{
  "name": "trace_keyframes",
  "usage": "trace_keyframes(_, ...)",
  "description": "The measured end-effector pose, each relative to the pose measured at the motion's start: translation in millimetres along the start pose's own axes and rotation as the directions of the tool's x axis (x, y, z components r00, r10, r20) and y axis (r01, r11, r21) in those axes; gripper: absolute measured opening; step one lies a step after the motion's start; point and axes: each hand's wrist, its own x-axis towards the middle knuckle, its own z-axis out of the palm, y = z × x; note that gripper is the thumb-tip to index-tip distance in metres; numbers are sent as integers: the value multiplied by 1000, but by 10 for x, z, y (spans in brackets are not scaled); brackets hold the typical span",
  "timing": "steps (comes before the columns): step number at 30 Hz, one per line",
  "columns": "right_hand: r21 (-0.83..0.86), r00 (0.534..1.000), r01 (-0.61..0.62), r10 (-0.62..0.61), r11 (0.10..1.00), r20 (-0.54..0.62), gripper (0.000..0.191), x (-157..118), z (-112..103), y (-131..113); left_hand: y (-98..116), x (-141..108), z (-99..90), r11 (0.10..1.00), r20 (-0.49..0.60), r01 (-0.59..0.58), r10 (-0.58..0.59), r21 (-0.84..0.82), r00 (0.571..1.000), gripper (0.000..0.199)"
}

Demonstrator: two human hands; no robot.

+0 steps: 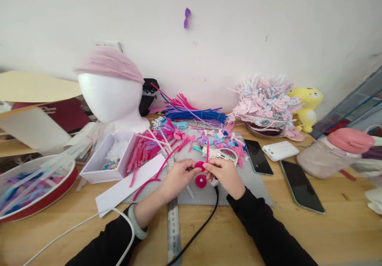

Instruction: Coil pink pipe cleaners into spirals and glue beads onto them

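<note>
As the left hand (180, 177) and right hand (223, 174) pinch a magenta coil (199, 165) above a gray mat (249, 190) in the head view, a white box (103, 176) holds whitish bits (116, 151) and what appear to be beads (110, 166); nearby, a red container (47, 206) holds blue and pink stems (19, 189).

Yellow plush toy (307, 107) chilling right of center against the wall (143, 7), which has a little purple bow (186, 18) up top-middle. Lower right of the counter (343, 234) there's a black phone (258, 156), a white gadget (280, 151) and a pink-lidded bottle (316, 158).
</note>
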Motion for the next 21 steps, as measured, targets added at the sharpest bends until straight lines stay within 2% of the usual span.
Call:
trace_keyframes(2, 23, 1000, -18, 18, 1000, 3, 20, 12, -8, 17, -17, 9, 14, 996, 1, 39, -39, -76, 999, 22)
trace_keyframes(5, 101, 999, 1, 4, 995, -52, 20, 11, 25, 49, -53, 17, 53, 959, -7, 106, -112, -263, 994, 24)
trace_keyframes(9, 116, 997, 30, -22, 993, -68, 21, -14, 112, 72, -71, 13, 76, 909, -15, 122, -139, -398, 990, 26)
trace_keyframes(16, 59, 992, 74, -67, 996, -108, 20, -42, 103, 32, -64, 17, 37, 955, -13, 102, -110, -277, 994, 22)
trace_keyframes(21, 11, 988, 100, -98, 995, -117, 20, -44, 60, 1, -47, 14, 30, 961, 20, 129, -128, -243, 992, 24)
